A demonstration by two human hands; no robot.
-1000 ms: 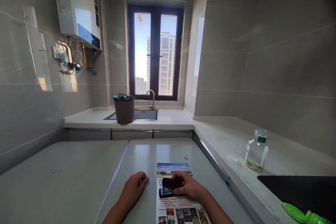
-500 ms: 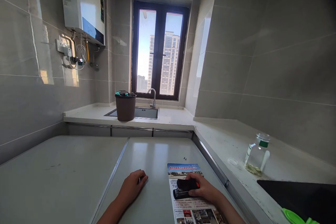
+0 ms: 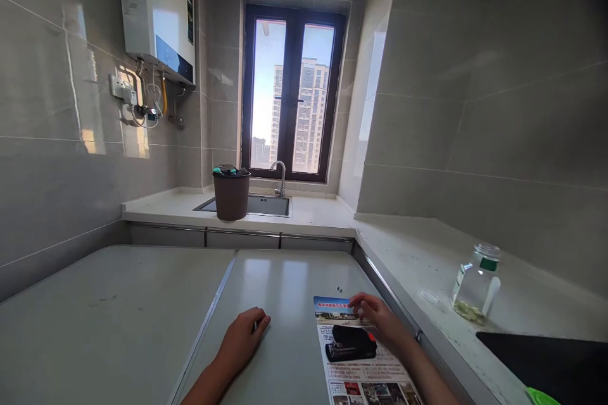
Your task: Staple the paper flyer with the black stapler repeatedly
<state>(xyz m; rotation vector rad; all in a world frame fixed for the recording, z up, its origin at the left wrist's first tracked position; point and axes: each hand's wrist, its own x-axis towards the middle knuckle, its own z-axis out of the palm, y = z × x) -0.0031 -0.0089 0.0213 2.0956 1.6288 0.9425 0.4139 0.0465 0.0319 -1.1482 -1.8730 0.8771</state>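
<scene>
A black stapler (image 3: pixel 351 343) with a red spot at its rear lies on a printed leaflet (image 3: pixel 338 315) at the table's right side. Just beyond the stapler, over the upper right of the leaflet, is my right hand (image 3: pixel 377 316). Its fingers are loosely bent and apart, with nothing in them. My left hand (image 3: pixel 243 333) rests on the bare table left of the leaflet, fingers curled in and thumb forward. I see nothing in it. Two tiny dark bits (image 3: pixel 339 289) lie on the table past the leaflet's top edge.
A glass jar (image 3: pixel 476 285) and a clear lid (image 3: pixel 429 296) stand on the right counter (image 3: pixel 403 240), near a dark recess (image 3: pixel 546 361) and a green object (image 3: pixel 543 396). Behind the table (image 3: pixel 156 310), a brown bin (image 3: pixel 232 197) stands at the sink (image 3: pixel 270 205).
My right hand has let go of the stapler and moved up and to the right. The stapler stays on the leaflet. My left hand looks unchanged. The camera view has shifted slightly.
</scene>
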